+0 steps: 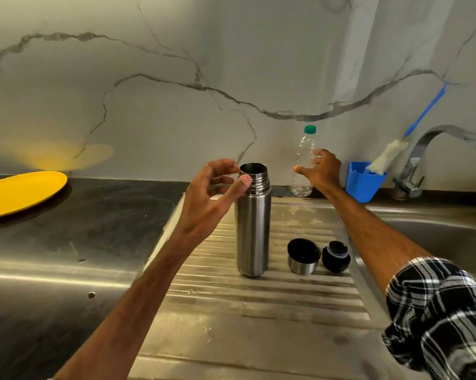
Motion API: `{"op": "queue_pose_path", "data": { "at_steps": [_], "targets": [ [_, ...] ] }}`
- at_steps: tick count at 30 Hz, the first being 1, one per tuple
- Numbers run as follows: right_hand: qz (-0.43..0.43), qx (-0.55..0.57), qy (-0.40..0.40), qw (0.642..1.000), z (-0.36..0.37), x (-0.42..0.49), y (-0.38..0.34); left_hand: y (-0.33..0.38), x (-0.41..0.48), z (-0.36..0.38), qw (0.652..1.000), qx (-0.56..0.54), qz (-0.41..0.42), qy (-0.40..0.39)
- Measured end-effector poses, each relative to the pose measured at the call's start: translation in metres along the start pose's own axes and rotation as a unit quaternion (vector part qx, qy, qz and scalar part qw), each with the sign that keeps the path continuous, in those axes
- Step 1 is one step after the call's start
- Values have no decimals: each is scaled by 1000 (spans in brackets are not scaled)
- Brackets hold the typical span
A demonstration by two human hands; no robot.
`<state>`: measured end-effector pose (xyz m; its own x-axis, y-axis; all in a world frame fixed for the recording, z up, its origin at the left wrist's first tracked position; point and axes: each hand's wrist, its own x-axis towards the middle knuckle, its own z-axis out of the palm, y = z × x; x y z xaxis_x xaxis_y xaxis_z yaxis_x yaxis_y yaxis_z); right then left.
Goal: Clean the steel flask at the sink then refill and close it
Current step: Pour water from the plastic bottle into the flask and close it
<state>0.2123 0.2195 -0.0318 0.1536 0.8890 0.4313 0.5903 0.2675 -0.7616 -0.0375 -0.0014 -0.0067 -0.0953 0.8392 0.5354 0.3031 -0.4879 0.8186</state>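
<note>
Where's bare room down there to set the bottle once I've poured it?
Free: the near drainboard in front of the flask, cup and stopper; also the dark counter between plate and flask. Crowded: right of the flask, where cup and stopper sit by the sink edge, and the back ledge with bottle, blue holder and tap.

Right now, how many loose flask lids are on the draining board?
2: the steel cup lid stands just right of the flask; the black stopper stands right of it.
</note>
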Motion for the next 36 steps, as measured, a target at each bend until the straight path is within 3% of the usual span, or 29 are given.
{"op": "queue_pose_path", "data": {
  "at_steps": [9, 17, 25, 29, 33, 36],
  "targets": [
    [19, -38, 14, 999, 14, 14, 27, -9, -2, 10, 998, 36, 0, -50],
    [36, -65, -23, 997, 13, 22, 32, -2, -4, 17, 995, 62, -2, -75],
    [63, -106, -37, 992, 1, 14, 22, -3, -4, 21, 995, 78, 5, -64],
    [139, -89, -96, 982, -27, -13, 1, -4, -1, 19, 994, 90, 11, -61],
    [76, -42, -182, 979, -71, -64, 0, -5, -2, 17, 993, 98, 12, -63],
    [20, -33, -302, 953, -109, -107, -7, -7, -2, 17, 992, 110, 12, -63]
  ]
}}
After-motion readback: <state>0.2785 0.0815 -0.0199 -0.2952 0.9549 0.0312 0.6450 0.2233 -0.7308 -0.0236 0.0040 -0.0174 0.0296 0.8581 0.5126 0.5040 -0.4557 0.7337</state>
